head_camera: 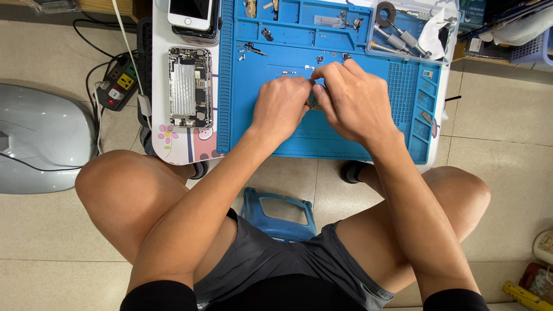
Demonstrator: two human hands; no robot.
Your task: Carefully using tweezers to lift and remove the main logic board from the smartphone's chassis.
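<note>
**A:** Head view looking straight down. What are your hands doing?

**B:** Both are together in the upper middle of the frame, over the blue work mat [288, 144]. My left hand [280, 106] is curled shut, knuckles up, and my right hand [352, 103] is closed too, its fingertips pinching toward the left. Between them is a small dark part [314, 104], resting on or just above the mat; most of it is hidden, so I can't tell exactly what it is.

**A:** And around that?

**B:** Tiny screws and bits [249, 50] lie scattered at the upper part of the mat. An opened phone body [190, 87] lies left of the mat on the counter [173, 141], with another phone [191, 12] above it. A clear tray of tools [406, 31] sits at upper right.

**A:** How do you handle something that small well?

**B:** I'd say keep both wrists low and braced on the mat, grip lightly with the fingertips only, and keep the part over the mat so anything dropped stays put. I'd also keep clear of the loose screws above my knuckles.
</note>
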